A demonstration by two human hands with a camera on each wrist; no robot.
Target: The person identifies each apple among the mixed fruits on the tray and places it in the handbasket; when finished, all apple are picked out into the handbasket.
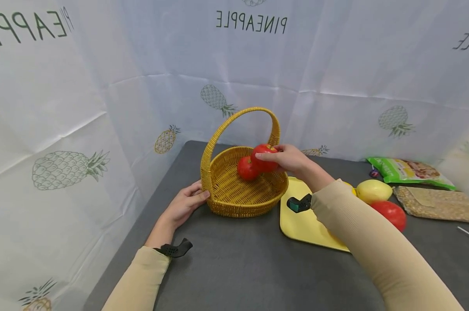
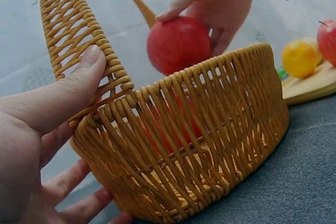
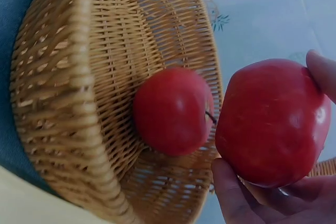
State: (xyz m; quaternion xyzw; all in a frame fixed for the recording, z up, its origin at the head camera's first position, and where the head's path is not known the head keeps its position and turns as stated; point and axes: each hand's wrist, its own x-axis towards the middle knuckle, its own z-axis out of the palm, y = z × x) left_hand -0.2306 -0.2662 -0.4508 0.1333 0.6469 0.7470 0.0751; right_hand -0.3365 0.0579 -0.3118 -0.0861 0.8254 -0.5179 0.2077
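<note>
A woven wicker basket (image 1: 234,209) with a tall arched handle stands upright on the table. My left hand (image 1: 185,203) grips its left side, the thumb lying against the base of the handle in the left wrist view. One red apple (image 3: 173,111) rests inside the basket. Above the basket's right part, my right hand (image 1: 292,160) holds another red apple (image 2: 178,45) between thumb and fingers. That held apple is above the rim in the left wrist view.
A yellow tray (image 1: 296,229) lies right of the basket, partly hidden by my right arm. Near it are a lemon (image 1: 374,191), an orange (image 2: 299,59) and a red fruit (image 1: 390,214). Further right lie a green packet (image 1: 409,170) and a clear bag of grains (image 1: 436,203).
</note>
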